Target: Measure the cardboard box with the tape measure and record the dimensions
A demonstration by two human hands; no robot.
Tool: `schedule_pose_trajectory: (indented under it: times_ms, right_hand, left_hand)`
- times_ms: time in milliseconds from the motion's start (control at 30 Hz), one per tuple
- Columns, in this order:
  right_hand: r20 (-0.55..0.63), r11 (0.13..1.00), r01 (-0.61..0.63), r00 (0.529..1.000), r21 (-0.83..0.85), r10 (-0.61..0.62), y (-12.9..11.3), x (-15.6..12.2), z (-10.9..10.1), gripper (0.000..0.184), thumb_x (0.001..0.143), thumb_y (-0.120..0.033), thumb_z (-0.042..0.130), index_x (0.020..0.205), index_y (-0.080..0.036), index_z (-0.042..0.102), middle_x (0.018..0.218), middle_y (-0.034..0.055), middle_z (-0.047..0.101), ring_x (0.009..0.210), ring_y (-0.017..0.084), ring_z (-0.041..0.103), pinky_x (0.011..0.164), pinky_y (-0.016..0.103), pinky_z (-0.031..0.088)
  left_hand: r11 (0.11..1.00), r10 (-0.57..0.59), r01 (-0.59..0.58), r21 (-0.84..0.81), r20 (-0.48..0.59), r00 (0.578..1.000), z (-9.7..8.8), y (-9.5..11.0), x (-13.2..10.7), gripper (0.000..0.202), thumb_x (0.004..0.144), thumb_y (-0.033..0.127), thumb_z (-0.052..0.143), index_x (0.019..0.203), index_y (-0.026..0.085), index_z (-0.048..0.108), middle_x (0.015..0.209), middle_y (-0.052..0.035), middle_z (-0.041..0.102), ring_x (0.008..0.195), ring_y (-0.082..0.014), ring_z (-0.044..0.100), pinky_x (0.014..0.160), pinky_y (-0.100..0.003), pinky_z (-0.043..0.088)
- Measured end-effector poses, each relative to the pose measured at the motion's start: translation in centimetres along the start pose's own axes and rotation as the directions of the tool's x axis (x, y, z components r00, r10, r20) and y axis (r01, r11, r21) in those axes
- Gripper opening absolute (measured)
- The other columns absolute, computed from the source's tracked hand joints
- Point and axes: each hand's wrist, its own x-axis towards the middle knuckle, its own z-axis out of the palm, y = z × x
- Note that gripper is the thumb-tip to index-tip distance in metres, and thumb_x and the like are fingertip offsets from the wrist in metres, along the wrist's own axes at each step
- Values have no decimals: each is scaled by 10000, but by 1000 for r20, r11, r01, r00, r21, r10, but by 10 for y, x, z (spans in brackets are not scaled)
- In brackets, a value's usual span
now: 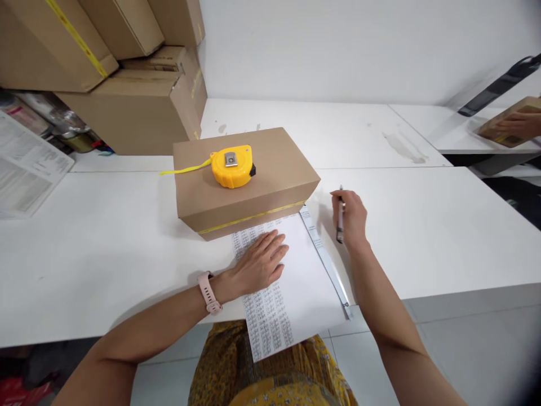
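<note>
My left hand (262, 262) lies flat on a sheet of paper (310, 282) covered on its left side with columns of small handwriting. The sheet hangs partly over the table's front edge. To the right of it, my right hand (351, 217) is closed round a pen (340, 220), close to the table top. Just beyond the paper sits a closed cardboard box (270, 169) with a yellow strip along its front. A yellow tape measure (232, 166) rests on top, its yellow strap trailing left. Another printed sheet (319, 242) shows along the paper's right edge.
Several cardboard boxes (127, 113) are stacked at the back left. A clear plastic container (29, 169) with papers stands at the left, near assorted jars. At the far right, another person's hand (522, 125) holds a small box (502, 127) on the white table (422, 225).
</note>
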Motion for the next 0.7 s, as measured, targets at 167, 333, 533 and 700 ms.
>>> schedule_pose_trajectory:
  times_ms: [167,333,533,700]
  right_hand:
    - [253,947,119,967,-298,-41,12,3,7,519,837,-28,387,1203,-220,701,1101,135,674,1022,298,521,794,401,434]
    - [236,945,92,972,-315,-16,7,2,6,626,831,-26,389,1394,-208,594,1088,138,689,1010,302,538,770,390,428]
    - [104,979,-8,994,-202,30,1,2,5,486,912,-104,370,1322,-176,621,1061,139,705,1019,301,567,763,394,442]
    - [-166,997,50,985,50,-41,-18,0,-6,378,968,-224,370,1211,-196,659,1041,138,690,966,270,604,816,415,498]
  left_hand:
    - [993,91,-47,112,-424,901,-35,-5,6,307,924,151,571,1198,277,628,1193,-45,753,1170,-262,673,959,-461,542]
    - [921,-158,353,164,-672,724,-110,-15,33,302,912,242,635,1206,305,610,1328,-50,660,1256,-318,584,1073,-578,421]
    - [779,-597,622,-76,-392,700,-144,-45,65,566,829,398,720,1332,221,530,1400,-124,579,1324,-392,493,1095,-596,381]
    - [819,-544,565,-105,-457,703,-135,-46,63,582,773,342,764,1297,220,541,1290,-118,629,1236,-365,542,1065,-557,414]
